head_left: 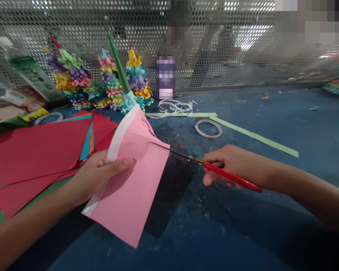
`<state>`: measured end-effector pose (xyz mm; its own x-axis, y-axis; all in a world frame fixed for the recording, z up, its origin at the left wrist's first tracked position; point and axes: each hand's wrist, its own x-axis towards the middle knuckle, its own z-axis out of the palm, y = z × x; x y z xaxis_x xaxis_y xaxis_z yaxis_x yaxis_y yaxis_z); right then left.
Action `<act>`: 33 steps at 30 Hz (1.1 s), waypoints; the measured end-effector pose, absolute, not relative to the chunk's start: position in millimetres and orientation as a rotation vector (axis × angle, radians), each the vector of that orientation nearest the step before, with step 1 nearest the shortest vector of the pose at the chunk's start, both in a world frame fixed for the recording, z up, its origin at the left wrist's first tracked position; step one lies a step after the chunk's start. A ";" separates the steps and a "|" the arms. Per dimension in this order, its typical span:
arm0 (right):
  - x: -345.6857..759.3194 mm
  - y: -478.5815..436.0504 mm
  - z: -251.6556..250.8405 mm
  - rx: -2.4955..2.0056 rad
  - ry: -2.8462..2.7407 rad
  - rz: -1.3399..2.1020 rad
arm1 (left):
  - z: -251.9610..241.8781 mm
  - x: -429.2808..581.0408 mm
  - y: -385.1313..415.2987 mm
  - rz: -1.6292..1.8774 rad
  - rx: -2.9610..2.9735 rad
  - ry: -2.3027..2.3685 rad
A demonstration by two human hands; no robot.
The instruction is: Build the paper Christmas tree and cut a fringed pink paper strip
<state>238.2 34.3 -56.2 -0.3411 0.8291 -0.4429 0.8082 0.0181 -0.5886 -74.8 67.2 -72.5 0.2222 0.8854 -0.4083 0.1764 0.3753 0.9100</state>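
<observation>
Pink paper [127, 192] I'm gripping in my left hand [100, 177]; my right hand [228, 165], apart, is holding red scissors [231, 175] at its edge.

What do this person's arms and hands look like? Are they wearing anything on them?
The bare left hand and bare right hand show no gloves, rings or bracelets. The bare left forearm and bare right forearm show no sleeves, watch, cables or markings. The left thumb's nail looks short and unpainted.
</observation>
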 end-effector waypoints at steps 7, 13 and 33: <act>239.2 28.5 -55.8 -1.532 -2.366 1.239 | -71.8 -75.9 67.4 0.644 1.095 1.309; 233.9 23.2 -57.6 -1.388 -2.450 1.240 | -55.3 -62.2 54.0 0.533 1.024 1.304; 223.7 19.6 -56.5 -1.403 -2.392 1.257 | -58.6 -62.5 51.4 0.508 0.942 1.274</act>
<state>223.7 19.6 -56.5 -0.5716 0.7623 -0.3036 0.6824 0.2361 -0.6918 -62.5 51.4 -58.6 0.2576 0.7778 -0.5733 0.1699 0.5477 0.8193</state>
